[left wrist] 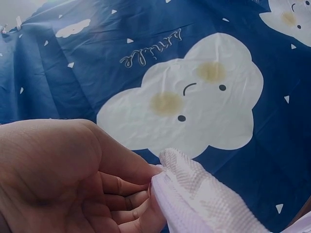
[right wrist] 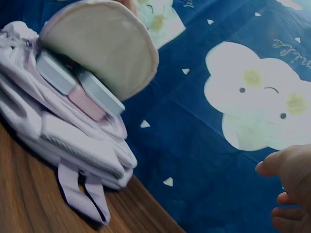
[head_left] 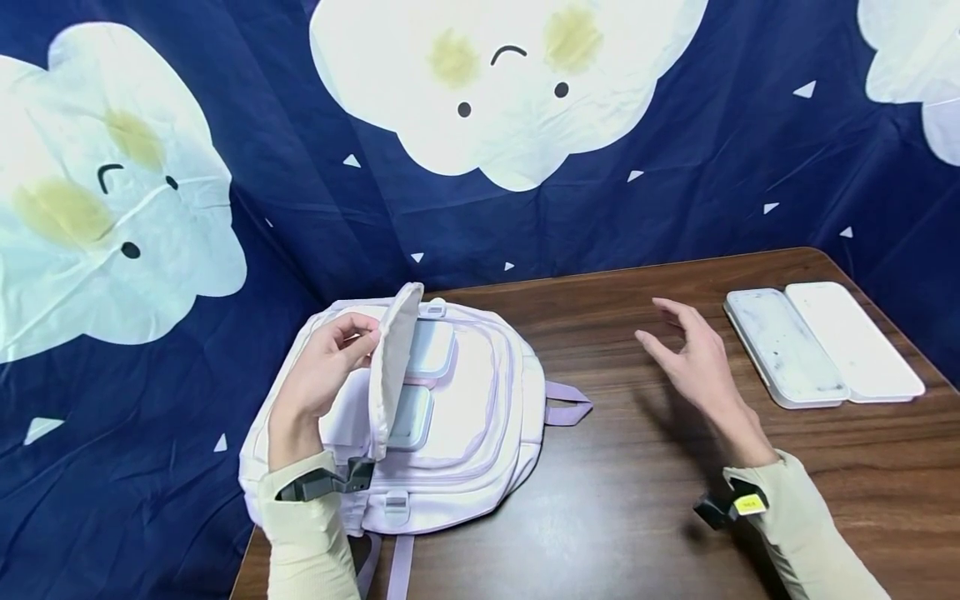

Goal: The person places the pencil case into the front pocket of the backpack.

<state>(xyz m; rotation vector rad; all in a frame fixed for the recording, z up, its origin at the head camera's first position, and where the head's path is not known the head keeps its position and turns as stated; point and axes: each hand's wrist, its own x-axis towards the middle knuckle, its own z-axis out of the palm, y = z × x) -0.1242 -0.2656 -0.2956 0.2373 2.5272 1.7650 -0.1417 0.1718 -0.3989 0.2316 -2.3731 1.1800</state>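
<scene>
A white and lilac backpack (head_left: 517, 392) lies on its back on the table's left side. My left hand (head_left: 318, 367) pinches the edge of its raised round flap (head_left: 397, 358), also seen in the left wrist view as pale fabric (left wrist: 194, 189) between thumb and fingers. Beneath the flap, a pale blue-topped box (head_left: 431, 348) and a second pale blue box (head_left: 411, 418) sit in the pocket. Something pink (right wrist: 86, 101) shows between them in the right wrist view. My right hand (head_left: 697, 362), holding nothing, hovers above the table, fingers apart, left of an opened flat white case (head_left: 855, 342).
The brown wooden table (head_left: 600, 500) ends against a dark blue cloth (head_left: 285, 125) with white clouds, hung behind and to the left. A lilac loop (head_left: 566, 404) sticks out from the bag's right end, and straps (head_left: 401, 567) hang toward the front.
</scene>
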